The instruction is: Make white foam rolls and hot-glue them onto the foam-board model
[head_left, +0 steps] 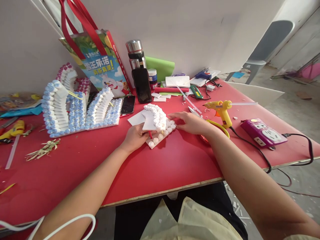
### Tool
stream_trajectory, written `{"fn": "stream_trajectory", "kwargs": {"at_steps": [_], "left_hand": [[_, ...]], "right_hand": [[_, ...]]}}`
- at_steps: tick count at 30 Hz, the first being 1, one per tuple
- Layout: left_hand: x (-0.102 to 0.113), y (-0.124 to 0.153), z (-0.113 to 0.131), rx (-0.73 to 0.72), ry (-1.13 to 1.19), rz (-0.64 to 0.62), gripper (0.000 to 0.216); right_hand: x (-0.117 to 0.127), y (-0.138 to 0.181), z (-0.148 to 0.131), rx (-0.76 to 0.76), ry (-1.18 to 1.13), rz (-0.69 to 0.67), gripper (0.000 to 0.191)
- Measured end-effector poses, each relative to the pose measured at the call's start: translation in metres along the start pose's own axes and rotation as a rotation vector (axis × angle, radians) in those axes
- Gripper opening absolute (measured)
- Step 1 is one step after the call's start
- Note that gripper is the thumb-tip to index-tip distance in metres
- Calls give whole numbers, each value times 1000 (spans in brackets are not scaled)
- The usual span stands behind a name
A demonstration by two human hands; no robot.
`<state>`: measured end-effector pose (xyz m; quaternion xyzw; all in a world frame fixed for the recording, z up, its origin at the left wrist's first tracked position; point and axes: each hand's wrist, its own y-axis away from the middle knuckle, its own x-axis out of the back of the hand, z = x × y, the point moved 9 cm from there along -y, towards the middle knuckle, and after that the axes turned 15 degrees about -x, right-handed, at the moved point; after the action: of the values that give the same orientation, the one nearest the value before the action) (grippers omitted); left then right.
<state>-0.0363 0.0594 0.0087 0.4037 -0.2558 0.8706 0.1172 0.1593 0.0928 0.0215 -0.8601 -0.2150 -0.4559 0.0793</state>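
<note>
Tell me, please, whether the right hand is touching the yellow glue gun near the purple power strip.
Apart: the head view shows red tabletop between the right hand and the yellow glue gun.

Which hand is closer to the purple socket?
The right. The right hand is left of the purple socket, with a yellow glue gun between; the left hand is farther left, at the white model's left side.

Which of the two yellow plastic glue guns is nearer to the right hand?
The yellow plastic glue gun beside the purple rectangular socket box; the other yellow glue gun lies far off, near the picture's left edge.
</note>
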Motion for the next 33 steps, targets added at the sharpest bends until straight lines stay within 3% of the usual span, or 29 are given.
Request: {"fn": "stream_trajectory", "kwargs": {"at_steps": [5, 9, 12, 21, 33], "left_hand": [[14, 7, 12, -196, 58, -20, 24], [21, 20, 12, -245, 44, 22, 24], [20, 26, 12, -256, 22, 34, 23], [10, 22, 24, -213, -11, -92, 27], [3, 18, 19, -208, 53, -144, 35]], "right_hand": [[0, 0, 1, -10, 7, 0, 52], [1, 0, 1, -11, 14, 8, 50], [1, 0, 0, -13, 20, 6, 48], [1, 0, 1, -9, 25, 13, 50], [0, -1, 0, -4, 15, 23, 52]]}}
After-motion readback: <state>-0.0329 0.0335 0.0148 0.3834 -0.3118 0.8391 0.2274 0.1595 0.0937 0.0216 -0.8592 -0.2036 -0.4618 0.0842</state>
